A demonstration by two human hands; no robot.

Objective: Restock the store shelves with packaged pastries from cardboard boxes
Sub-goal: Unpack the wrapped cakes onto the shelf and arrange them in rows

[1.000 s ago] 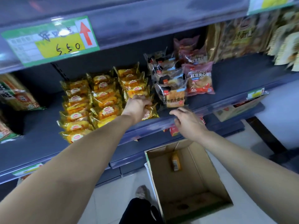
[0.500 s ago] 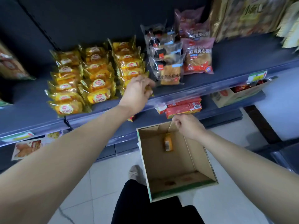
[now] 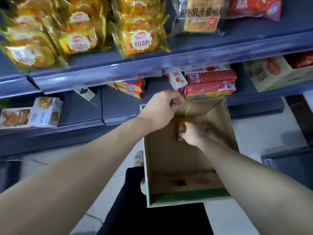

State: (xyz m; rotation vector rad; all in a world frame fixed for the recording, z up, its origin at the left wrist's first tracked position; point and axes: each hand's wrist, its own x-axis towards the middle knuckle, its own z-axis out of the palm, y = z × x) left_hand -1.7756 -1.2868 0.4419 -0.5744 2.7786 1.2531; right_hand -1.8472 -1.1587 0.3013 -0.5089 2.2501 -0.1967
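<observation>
Head view: the left hand (image 3: 161, 109) curls its fingers over the far rim of the cardboard box (image 3: 169, 160), while the right hand (image 3: 192, 134), reaching inside, closes round the lone orange pastry packet (image 3: 182, 128) near the box's far wall, below the shelf (image 3: 118, 72) of yellow packets (image 3: 140, 39).

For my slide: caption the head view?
Left hand grips the cardboard box rim; right hand grasps the lone pastry.

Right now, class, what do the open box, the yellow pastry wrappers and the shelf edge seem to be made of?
Open box: matte brown cardboard, creased folds. Yellow pastry wrappers: glossy thin plastic film, crinkled with glints. Shelf edge: smooth, shiny, probably painted metal or plastic.
</observation>
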